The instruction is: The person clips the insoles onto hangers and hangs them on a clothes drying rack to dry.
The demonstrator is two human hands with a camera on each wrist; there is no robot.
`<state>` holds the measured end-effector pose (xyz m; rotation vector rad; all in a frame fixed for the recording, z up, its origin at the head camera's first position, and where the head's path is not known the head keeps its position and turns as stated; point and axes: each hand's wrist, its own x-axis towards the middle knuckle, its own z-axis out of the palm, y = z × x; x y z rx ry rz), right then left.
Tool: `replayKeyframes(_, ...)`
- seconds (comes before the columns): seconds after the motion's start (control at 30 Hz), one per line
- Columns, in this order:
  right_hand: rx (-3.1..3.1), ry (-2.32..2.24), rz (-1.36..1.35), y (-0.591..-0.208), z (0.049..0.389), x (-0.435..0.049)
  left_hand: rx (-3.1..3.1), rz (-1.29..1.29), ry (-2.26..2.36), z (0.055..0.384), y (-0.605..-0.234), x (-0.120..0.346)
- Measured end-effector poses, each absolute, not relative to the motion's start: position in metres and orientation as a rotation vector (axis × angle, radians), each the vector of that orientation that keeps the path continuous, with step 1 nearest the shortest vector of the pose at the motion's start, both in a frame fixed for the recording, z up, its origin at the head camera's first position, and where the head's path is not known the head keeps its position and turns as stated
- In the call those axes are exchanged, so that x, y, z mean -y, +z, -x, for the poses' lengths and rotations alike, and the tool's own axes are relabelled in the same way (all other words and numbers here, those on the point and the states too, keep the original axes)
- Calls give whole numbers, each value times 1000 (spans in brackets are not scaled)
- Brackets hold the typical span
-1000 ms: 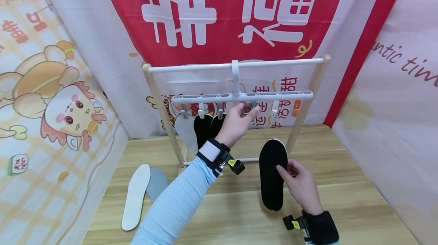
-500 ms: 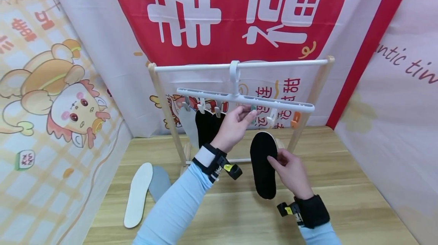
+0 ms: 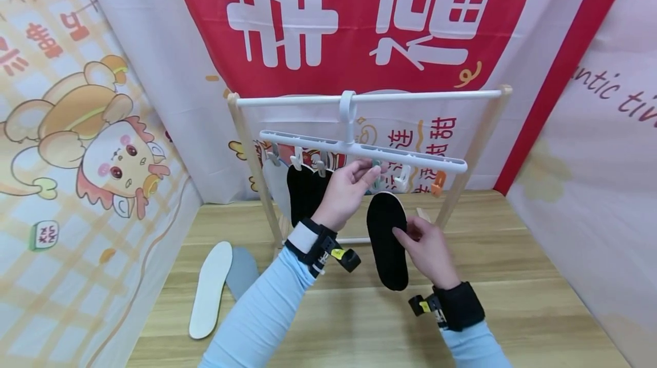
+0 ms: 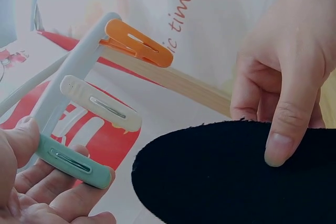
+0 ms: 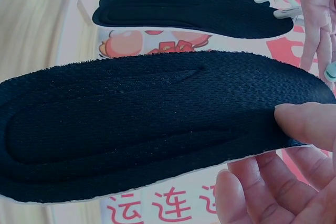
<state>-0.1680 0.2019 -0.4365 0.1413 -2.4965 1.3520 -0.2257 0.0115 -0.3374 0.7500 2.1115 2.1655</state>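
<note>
By the rack (image 3: 292,101), the white hanger (image 3: 351,147) is borne on its hook, so that it is left free to tilt. Below it, the black insole (image 3: 385,237) is held aloft, its side edge pinched between the thumb and fingers of the right hand (image 3: 428,248), presumably so that the upper end is left uncovered. Between the left hand's (image 3: 341,194) thumb and fingers, the green clip (image 4: 76,161) is held, apparently to be steadied.

Hanger (image 3: 354,148) on rack (image 3: 431,96), insoles (image 3: 211,290) L on tbl (image 3: 349,334)
</note>
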Motion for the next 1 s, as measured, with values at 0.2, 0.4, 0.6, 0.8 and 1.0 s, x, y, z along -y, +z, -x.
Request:
replayKeyframes(0.2, 2483, 1363, -168, -434, 169, -199, -2093, -750, 2181, 225, -336, -13)
replayKeyframes(0.4, 2487, 1368, -165, -430, 170, -197, -2056, -757, 2206, 225, -335, -16)
replayKeyframes(0.6, 2486, 1380, -169, -427, 170, -197, -2056, -747, 2203, 226, -335, -19)
replayKeyframes(0.8, 2487, 1406, -161, -428, 168, -197, -2057, -710, 2229, 225, -334, -22)
replayKeyframes(1.0, 2475, 1399, -156, -428, 166, -197, -2026, -692, 2289, 224, -334, -26)
